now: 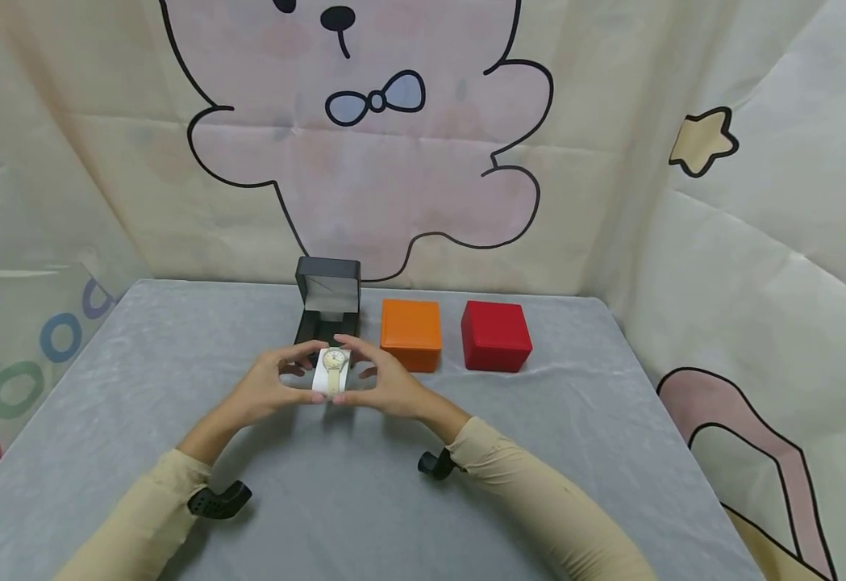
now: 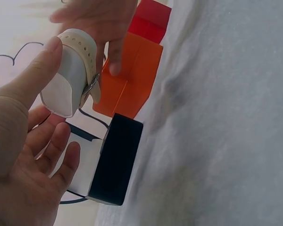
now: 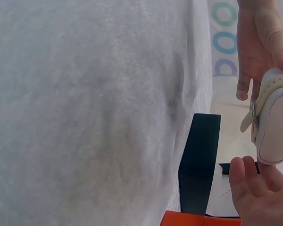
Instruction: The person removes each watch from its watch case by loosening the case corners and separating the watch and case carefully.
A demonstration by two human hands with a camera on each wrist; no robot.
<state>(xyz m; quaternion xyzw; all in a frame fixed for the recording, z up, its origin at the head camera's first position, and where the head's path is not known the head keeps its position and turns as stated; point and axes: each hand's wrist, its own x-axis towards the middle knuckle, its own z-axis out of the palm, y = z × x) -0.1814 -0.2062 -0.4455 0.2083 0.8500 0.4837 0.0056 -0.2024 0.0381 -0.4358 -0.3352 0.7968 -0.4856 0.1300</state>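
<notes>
Left hand (image 1: 268, 389) and right hand (image 1: 395, 387) pinch the watch cushion (image 1: 318, 381). Grip its sides evenly, sparing the cream-strapped wristwatch (image 1: 334, 363).

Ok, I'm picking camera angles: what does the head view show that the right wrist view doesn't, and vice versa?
Only the head view shows the watch dial and the red box. Only the right wrist view shows the buckle and strap holes. Both show the watch on its white cushion, the left hand, the right hand, the orange box and the open dark box.
</notes>
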